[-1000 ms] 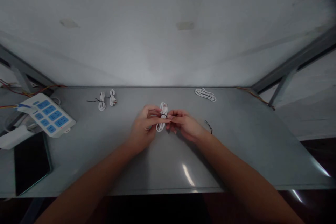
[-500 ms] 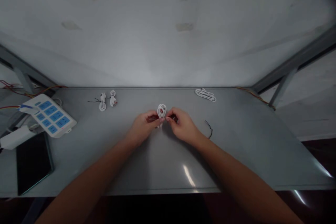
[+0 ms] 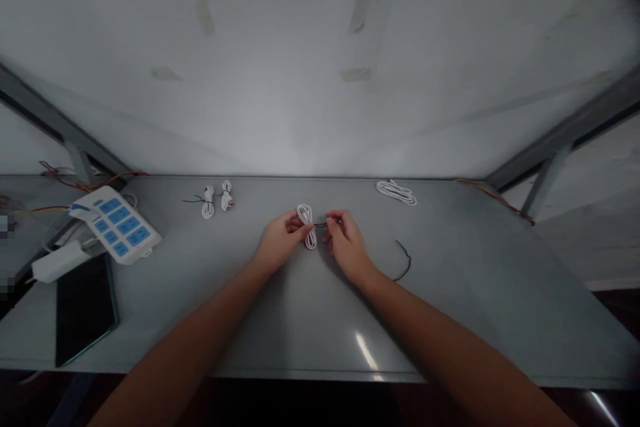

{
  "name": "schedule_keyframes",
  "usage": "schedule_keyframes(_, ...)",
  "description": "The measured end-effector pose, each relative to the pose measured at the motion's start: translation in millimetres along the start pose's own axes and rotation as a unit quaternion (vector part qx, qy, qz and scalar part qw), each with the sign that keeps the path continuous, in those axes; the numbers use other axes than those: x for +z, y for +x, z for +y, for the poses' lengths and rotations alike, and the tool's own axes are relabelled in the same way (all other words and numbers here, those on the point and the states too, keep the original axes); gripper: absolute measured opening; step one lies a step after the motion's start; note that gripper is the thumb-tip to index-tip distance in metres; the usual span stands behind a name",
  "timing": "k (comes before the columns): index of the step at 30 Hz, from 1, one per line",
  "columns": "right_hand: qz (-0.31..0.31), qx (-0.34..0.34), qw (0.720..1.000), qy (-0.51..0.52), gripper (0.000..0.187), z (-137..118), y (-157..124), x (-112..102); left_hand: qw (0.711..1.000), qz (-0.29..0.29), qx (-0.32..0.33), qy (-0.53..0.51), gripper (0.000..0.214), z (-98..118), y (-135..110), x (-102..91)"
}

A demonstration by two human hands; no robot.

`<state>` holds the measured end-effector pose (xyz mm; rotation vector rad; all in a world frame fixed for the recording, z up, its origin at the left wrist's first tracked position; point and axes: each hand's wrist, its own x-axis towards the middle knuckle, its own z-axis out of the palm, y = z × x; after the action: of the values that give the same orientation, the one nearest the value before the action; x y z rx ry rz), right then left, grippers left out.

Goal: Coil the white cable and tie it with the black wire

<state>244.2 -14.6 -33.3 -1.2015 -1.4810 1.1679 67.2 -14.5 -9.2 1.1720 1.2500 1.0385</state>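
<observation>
my left hand [image 3: 280, 248] pinches the coiled white cable [image 3: 307, 225] at its middle, above the grey table [image 3: 450, 293]. at 3 o'clock of it, my right hand [image 3: 347, 243] has its fingertips closed on a thin black tie [image 3: 321, 225].

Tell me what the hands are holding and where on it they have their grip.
The left hand pinches a coiled white cable at its waist. The right hand grips a thin dark tie at that waist.
</observation>
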Motion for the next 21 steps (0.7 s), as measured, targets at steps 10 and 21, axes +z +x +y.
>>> schedule_keyframes(10, 0.100, -0.080, 0.975, -0.180, 0.024, 5.5, 43.1, -65.7, 0.949, 0.084, 0.178, 0.246, 0.040, -10.7, 16.8, -31.2)
schedule_keyframes(21, -0.073, -0.138, 0.836, -0.525, 0.061, -8.2, 24.9, -44.0, 0.800, 0.064, 0.190, 0.565, 0.052, -21.0, 11.9, -40.3)
